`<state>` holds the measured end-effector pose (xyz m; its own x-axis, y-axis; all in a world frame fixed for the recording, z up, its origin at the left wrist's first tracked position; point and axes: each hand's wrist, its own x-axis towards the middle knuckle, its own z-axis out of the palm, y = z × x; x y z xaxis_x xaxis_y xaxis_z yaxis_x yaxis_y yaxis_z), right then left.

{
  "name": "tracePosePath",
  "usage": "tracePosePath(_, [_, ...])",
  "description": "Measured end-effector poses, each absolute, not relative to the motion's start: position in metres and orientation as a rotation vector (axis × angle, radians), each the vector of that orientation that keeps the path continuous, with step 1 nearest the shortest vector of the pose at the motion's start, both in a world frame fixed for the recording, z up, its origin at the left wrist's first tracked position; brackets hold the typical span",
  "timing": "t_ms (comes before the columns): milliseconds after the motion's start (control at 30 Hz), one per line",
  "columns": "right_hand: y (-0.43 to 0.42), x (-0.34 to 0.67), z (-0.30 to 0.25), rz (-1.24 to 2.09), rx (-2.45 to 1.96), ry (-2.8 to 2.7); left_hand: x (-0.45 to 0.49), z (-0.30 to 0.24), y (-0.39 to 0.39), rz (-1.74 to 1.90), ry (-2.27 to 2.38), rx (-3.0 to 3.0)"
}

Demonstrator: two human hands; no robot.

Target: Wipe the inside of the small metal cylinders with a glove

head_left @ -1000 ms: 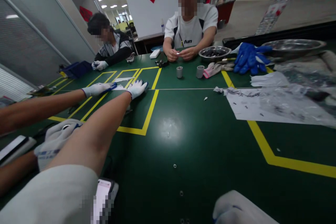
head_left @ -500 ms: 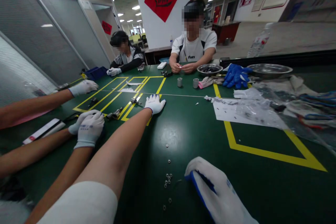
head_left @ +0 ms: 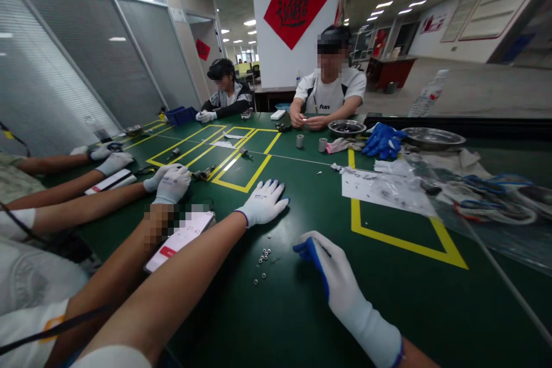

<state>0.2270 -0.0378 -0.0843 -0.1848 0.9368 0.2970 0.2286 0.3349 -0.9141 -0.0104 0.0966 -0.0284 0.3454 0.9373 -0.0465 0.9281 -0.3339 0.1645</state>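
Note:
My left hand [head_left: 264,202], in a white glove with blue fingertips, lies on the green table with its fingers spread. Just on the near side of it are several small metal rings [head_left: 264,255], most in a loose cluster and a few apart. To their right my right hand [head_left: 330,267], gloved in white with a blue palm, is held side-on, fingers loosely bent. I see nothing in it. Its inner palm is partly hidden.
Co-workers' gloved hands [head_left: 171,183] and a phone [head_left: 183,238] crowd the left. Metal fittings [head_left: 202,173] lie by yellow tape. At right are a white paper sheet [head_left: 379,191], plastic bags, blue gloves [head_left: 383,141] and steel dishes [head_left: 435,138]. Two grey cups [head_left: 299,141] stand farther back.
My left hand has drawn back from the yellow tape towards the small rings. The view has shifted, showing more co-workers and the phone at left. My right hand stays beside the rings.

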Motion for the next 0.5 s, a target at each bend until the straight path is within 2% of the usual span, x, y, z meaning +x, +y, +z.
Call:
tracePosePath(333, [-0.035,0.194,-0.094,0.836,-1.229,-1.376,-0.017,-0.017,0.040,0.153,1.531,2.287])
tracePosePath(500, [-0.040,0.199,-0.088,0.849,-1.204,-1.449,-0.019,0.006,0.091,0.425,1.655,2.021])
